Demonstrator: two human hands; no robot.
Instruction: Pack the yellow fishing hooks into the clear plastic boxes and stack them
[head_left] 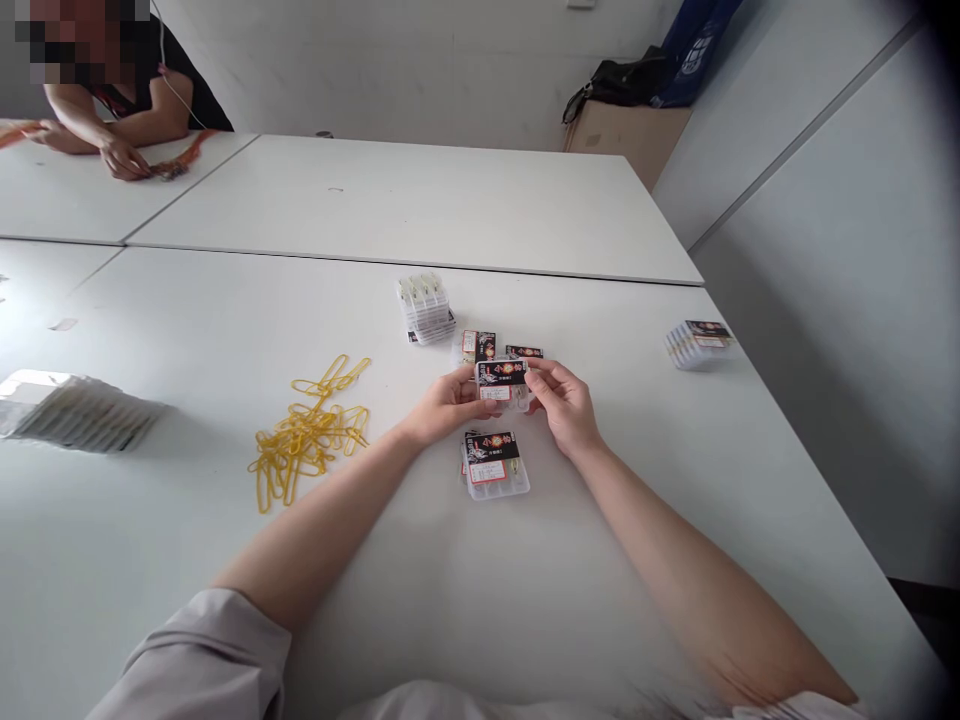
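My left hand (444, 405) and my right hand (564, 402) both grip a small clear plastic packet with a black label (501, 381), held just above the white table (525, 600). My fingers are pinched on its left and right edges. A second packet of the same kind (493, 464) lies flat on the table right under my hands. Two more labelled packets (480, 344) lie just beyond them.
A heap of yellow rubber bands (309, 432) lies to the left. A stack of packets (426, 306) stands behind, another bundle (699, 343) at the right, a flat pile (71, 410) at far left. Another person's hand (124, 160) works at the far-left table. A cardboard box (626, 135) stands in the corner.
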